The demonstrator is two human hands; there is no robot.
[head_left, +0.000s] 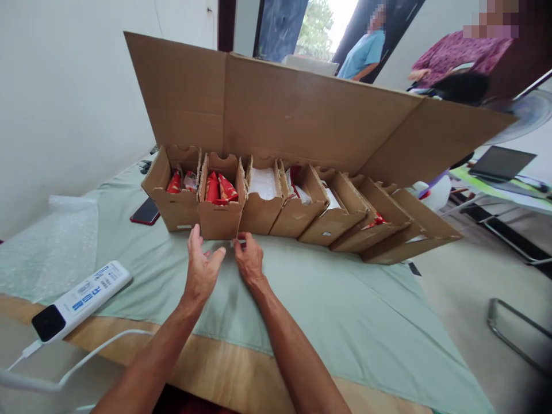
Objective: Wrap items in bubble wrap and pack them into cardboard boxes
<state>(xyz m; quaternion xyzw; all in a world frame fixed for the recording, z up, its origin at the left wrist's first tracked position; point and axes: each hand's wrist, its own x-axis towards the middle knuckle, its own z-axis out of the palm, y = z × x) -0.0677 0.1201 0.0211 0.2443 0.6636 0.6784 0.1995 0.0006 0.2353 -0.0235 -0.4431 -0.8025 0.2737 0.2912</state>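
A row of several small open cardboard boxes (297,215) stands on a green cloth (345,310), backed by a large flattened cardboard sheet (302,115). The left boxes hold red packets (218,188); one holds white bubble wrap (263,183). My left hand (200,269) is open with fingers apart, just in front of the second box (221,221). My right hand (249,259) rests on the cloth beside it, fingers curled near the base of that box, pinching something small I cannot make out.
A white power strip (80,299) with its cable lies at the left on the wooden table edge (224,368). Bubble wrap (52,241) and a red phone (146,213) lie left of the boxes. Two people are in the background; a laptop (500,164) sits at the right.
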